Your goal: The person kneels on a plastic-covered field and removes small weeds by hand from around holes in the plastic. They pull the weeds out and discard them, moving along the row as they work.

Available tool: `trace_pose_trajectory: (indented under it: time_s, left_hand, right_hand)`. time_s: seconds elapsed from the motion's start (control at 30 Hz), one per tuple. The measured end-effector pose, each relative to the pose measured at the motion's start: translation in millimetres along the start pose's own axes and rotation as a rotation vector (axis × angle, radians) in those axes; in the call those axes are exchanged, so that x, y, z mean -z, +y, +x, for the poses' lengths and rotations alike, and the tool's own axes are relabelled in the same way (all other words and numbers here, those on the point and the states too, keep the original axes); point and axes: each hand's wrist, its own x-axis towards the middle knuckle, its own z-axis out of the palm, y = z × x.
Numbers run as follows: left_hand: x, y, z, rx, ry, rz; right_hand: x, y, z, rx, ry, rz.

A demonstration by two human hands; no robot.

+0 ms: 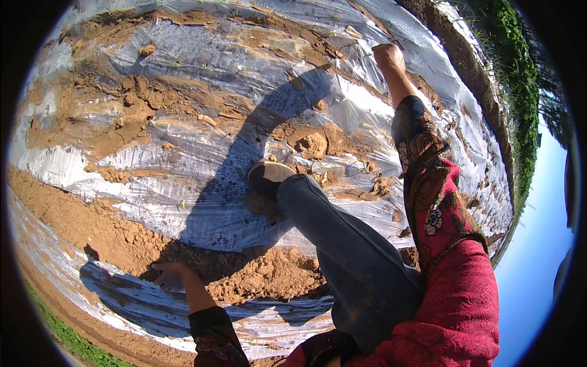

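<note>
My left hand [170, 276] is at the lower left, over the edge of a soil furrow [270, 275], fingers apart and holding nothing visible. My right hand [389, 56] reaches to the upper right, with its fingers curled close above the plastic mulch film [220, 156]; whether it grips anything is hidden. Small green seedlings [182, 204] show at spots in the film. A shoe [270, 176] stands on the film between the hands, below a leg in dark trousers [357, 257].
Clods of soil [312, 145] lie on the wrinkled film, and loose soil covers parts of it. A second film-covered strip [137, 307] runs along the lower left. Green plants [520, 91] border the plot at the right. Shadows of the body fall across film and furrow.
</note>
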Motion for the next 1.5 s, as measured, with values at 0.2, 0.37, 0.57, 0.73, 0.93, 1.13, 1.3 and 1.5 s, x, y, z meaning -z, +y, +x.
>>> trace_pose_trajectory:
  time_s: [0.2,0.37,0.57,0.73,0.93,1.13,1.3,1.5]
  left_hand:
    - [-6.4,-3.3,3.9,0.004,0.032,0.052]
    - [-5.7,-0.9,3.7,-0.016,0.058,0.080]
    - [-5.5,-1.8,-1.6,-0.051,0.118,0.126]
    - [-5.5,0.6,-4.8,-0.070,0.178,0.063]
    - [11.4,3.6,-9.8,-0.061,0.055,0.098]
    - [11.4,6.6,-12.2,-0.039,0.089,0.136]
    - [3.0,10.5,-8.1,0.002,0.182,0.103]
    - [-40.3,-8.2,20.8,0.045,0.245,-0.004]
  right_hand:
    - [-86.0,42.2,-8.1,-0.465,-0.128,0.412]
    - [-106.6,48.9,-34.0,-0.549,-0.079,0.760]
    - [-84.0,55.7,-52.6,-0.456,-0.150,0.596]
    - [-89.4,65.0,-104.7,-0.389,-0.001,0.856]
    - [-90.2,65.2,-162.9,-0.346,0.051,0.925]
    - [-72.4,103.9,-128.5,-0.316,0.331,0.972]
    - [-65.6,150.2,-78.7,-0.456,0.511,0.971]
    - [-74.4,188.9,-51.3,-0.653,0.347,0.731]
